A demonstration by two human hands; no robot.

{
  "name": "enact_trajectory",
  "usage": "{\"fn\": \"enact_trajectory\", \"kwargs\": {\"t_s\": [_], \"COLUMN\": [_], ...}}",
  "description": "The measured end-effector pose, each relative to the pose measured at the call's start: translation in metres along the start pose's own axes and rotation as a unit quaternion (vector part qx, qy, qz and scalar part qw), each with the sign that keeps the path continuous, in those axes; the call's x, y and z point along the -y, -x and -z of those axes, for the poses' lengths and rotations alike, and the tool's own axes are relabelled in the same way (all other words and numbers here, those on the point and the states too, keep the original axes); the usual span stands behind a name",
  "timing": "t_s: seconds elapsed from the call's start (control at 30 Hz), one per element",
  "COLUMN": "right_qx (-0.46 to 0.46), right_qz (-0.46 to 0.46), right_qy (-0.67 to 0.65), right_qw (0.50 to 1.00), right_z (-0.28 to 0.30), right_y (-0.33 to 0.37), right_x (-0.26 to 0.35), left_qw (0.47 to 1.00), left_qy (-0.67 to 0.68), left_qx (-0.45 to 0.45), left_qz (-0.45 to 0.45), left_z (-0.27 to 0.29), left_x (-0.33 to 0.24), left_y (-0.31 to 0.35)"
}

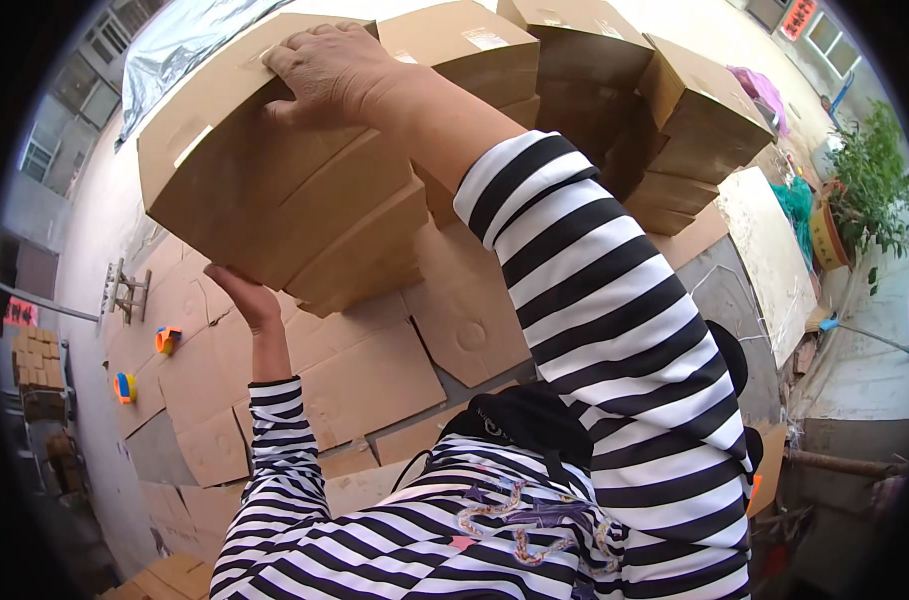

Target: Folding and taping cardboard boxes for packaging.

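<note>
A brown cardboard box (234,190) sits at the front left of a stack of similar boxes. My right hand (329,72) lies over its upper edge, fingers spread across the top and thumb against the near side. Below, my left hand (246,298) presses against the box's lower edge, its palm turned up and its fingers partly hidden. Between them, both hands hold the box. More cardboard boxes (372,240) are stacked beneath and behind it.
Other box stacks (699,95) stand to the right. Flattened cardboard sheets (364,385) cover the ground. At the left are a small wooden stool (129,288) and tape rolls in dispensers (168,339), (124,388). A potted plant (869,185) stands far right; silver sheeting (179,60) lies behind.
</note>
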State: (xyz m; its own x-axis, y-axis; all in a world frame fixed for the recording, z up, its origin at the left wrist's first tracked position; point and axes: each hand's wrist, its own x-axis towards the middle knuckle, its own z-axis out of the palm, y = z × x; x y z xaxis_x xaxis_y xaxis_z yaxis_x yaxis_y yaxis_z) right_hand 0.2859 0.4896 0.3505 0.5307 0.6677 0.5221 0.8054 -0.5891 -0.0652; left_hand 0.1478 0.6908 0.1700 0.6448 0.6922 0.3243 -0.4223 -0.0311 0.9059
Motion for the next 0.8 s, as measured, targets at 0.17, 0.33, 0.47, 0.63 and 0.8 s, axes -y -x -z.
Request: {"fn": "enact_trajectory", "kwargs": {"t_s": [0.17, 0.33, 0.47, 0.63, 0.8], "right_qx": [-0.011, -0.053, 0.072, -0.033, -0.175], "right_qz": [0.006, -0.169, -0.292, -0.243, -0.194], "right_qy": [0.009, -0.068, -0.406, -0.414, -0.457], "right_qw": [1.0, 0.982, 0.863, 0.876, 0.85], "right_z": [0.0, 0.007, 0.01, 0.017, 0.091], "right_y": [0.008, 0.005, 0.0, 0.017, 0.04], "right_x": [-0.003, -0.005, -0.011, -0.026, -0.074], "left_qw": [0.996, 0.997, 0.995, 0.966, 0.924], "left_qy": [-0.056, -0.006, -0.064, -0.191, -0.231], "left_qx": [-0.036, -0.052, -0.043, -0.064, 0.037], "left_qz": [-0.053, -0.054, -0.071, -0.162, -0.303], "left_z": [-0.006, 0.003, 0.008, -0.021, -0.109], "left_x": [-0.014, -0.06, -0.078, -0.079, -0.118], "left_y": [-0.001, -0.015, -0.023, -0.007, 0.0]}}
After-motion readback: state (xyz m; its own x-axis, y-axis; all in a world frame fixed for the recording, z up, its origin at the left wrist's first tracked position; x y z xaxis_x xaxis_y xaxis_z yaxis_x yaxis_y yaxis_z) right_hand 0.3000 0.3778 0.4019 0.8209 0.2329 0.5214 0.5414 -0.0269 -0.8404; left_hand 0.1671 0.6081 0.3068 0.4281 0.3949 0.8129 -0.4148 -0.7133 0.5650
